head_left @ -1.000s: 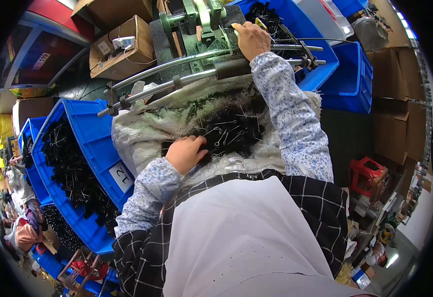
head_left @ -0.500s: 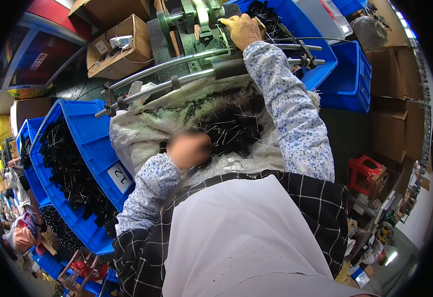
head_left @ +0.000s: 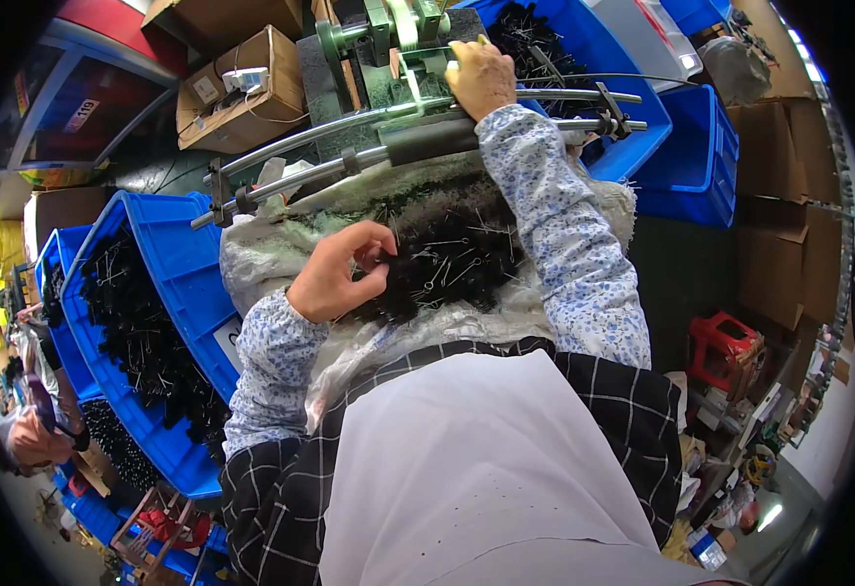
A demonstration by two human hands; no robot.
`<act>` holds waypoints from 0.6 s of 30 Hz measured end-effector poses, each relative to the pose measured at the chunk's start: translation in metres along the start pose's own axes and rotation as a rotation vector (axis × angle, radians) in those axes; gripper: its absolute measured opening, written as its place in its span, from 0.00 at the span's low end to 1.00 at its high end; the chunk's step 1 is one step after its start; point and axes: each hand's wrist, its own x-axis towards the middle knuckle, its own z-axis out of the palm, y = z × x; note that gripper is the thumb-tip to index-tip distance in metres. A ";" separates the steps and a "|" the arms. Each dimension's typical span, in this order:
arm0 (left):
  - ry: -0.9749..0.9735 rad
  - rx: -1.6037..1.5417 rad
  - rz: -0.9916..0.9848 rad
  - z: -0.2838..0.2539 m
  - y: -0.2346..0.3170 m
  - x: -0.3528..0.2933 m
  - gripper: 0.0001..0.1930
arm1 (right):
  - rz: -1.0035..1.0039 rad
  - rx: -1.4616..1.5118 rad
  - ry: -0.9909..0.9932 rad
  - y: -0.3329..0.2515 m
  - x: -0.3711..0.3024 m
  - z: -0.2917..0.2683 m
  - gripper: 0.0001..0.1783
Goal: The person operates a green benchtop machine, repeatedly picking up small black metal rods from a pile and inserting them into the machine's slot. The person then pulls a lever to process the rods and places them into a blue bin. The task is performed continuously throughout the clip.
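My left hand (head_left: 335, 273) is over a pile of small black brushes (head_left: 452, 256) with thin looped wire stems, heaped on a whitish plastic sack in front of me. Its thumb and fingers curl toward each other; a dark bit shows at the fingertips, too small to name. Up at the green-dusted machine (head_left: 403, 68), my right hand (head_left: 483, 78) rests with bent fingers just beyond the metal rails (head_left: 349, 161). What those fingers hold, if anything, is hidden. A black sleeve (head_left: 433, 142) covers part of the nearer rail, beside my right wrist.
A blue bin (head_left: 178, 283) of similar black brushes stands at my left. Another blue bin (head_left: 633, 59) with dark pieces is behind my right hand, with a further blue crate (head_left: 701, 166) beside it. A cardboard box (head_left: 242, 93) stands left of the machine; a red stool (head_left: 726, 347) is at the right.
My left hand, smeared by motion before, has shifted slightly left and up and now shows its curled fingers. My right hand stays at the machine, its fingers slightly lower and farther right.
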 end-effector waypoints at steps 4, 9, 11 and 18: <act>0.056 -0.002 0.029 0.004 0.001 0.004 0.11 | 0.002 0.004 -0.053 -0.035 0.001 0.002 0.16; 0.113 0.070 0.110 -0.002 -0.003 0.003 0.11 | -0.019 -0.113 -0.024 -0.015 0.001 -0.004 0.17; 0.145 0.043 0.115 -0.011 -0.010 -0.003 0.12 | -0.022 -0.030 0.028 0.010 0.000 -0.005 0.13; 0.168 -0.250 0.132 -0.011 -0.016 0.000 0.13 | 0.014 -0.050 -0.096 0.081 0.027 -0.004 0.11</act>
